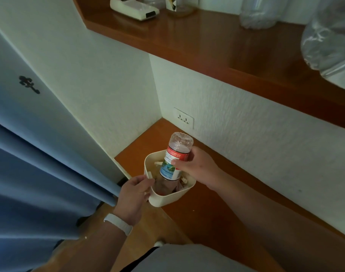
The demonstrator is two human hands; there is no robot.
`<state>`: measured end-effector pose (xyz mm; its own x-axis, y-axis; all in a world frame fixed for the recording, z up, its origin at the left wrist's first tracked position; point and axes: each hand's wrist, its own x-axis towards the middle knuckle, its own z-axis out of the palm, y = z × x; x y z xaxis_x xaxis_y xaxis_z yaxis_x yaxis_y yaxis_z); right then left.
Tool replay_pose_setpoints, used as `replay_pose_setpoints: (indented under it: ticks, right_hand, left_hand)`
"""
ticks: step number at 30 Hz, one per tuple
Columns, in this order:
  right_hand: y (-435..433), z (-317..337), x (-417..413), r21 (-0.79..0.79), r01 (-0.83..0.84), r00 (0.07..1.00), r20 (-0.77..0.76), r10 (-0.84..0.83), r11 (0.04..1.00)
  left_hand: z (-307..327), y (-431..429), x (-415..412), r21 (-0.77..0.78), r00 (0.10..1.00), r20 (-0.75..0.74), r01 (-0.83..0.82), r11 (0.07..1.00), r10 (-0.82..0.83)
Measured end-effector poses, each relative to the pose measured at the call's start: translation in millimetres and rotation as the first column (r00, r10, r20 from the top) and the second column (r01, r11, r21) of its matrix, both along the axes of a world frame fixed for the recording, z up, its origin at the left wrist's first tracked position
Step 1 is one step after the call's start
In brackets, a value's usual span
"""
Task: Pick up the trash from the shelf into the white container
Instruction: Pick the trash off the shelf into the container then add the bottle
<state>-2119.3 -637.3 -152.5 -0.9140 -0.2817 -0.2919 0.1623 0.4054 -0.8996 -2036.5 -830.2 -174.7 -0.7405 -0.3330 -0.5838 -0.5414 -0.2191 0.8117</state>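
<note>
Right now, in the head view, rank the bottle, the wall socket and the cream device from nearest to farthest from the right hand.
1. bottle: gripped in the fingers of the right hand, neck down in the white container.
2. wall socket: behind the container, farther back.
3. cream device: on the upper shelf, at far left.

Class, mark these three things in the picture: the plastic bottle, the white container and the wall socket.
plastic bottle [168,170]: head view, on the blue part of its label.
white container [167,199]: head view, on its near outer wall.
wall socket [183,118]: head view, middle of its plate.
</note>
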Motion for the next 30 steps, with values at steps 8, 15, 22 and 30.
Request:
replay_pose_setpoints:
  ticks: [8, 15, 22, 30]
  right_hand:
    - [17.5, 4.7, 6.9, 0.075, 0.011, 0.995, -0.096, -0.004, 0.997]
    - [28.5, -4.5, 15.2, 0.170, 0.021, 0.997, -0.081, -0.007, 0.985]
    - [26.7, -12.4, 33.1, 0.063, 0.001, 1.000, 0.001, -0.001, 0.998]
    - [21.9, -35.1, 44.0, 0.077, 0.126, 0.986, 0.096, -0.133, 0.989]
  left_hand:
    - [-0.6, -7.5, -3.8, 0.097, 0.999, 0.017, -0.051, 0.994, 0.049]
    - [2.2, -6.4, -11.5, 0.154, 0.998, 0.007, -0.061, 0.986, 0.060]
    - [-4.8, -3.8, -23.2, 0.138, 1.000, -0.004, -0.004, 0.990, 0.005]
    - [-27.7, 5.6, -43.0, 0.182, 0.996, 0.033, 0.073, 0.981, -0.080]
